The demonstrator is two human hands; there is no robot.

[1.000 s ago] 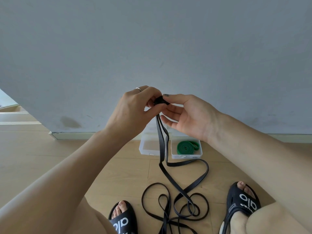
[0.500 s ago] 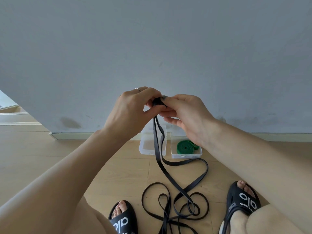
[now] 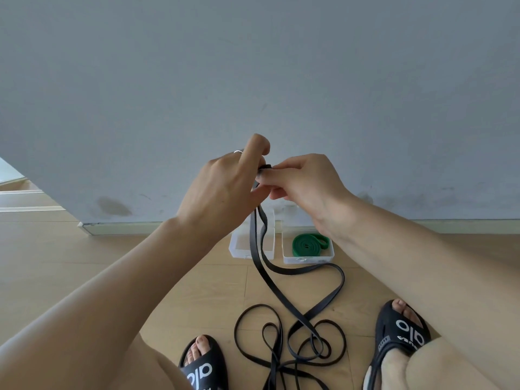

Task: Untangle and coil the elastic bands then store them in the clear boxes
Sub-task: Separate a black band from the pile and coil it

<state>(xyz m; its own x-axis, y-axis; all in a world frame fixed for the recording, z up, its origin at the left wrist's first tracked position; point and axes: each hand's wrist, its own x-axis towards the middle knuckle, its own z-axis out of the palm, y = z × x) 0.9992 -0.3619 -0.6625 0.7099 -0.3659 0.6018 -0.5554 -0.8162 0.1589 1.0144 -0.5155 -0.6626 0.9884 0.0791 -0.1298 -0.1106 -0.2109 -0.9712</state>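
Grey wall (image 3: 253,80); wooden floor (image 3: 84,263). Black elastic band (image 3: 315,313): loose loops on floor between two black slide sandals (image 3: 402,333), two strands rising to hands. Left hand (image 3: 225,190) and right hand (image 3: 306,184): both pinch its small coiled end. Two clear boxes at wall: left box (image 3: 239,249); right box (image 3: 309,260) holding coiled green elastic band (image 3: 305,244).

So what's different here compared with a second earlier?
The right hand has curled over and now pinches the rolled end of the black band from above, beside the left hand, whose grip is unchanged. The tail's floor loops, the green band in its clear box and the other clear box stayed put.
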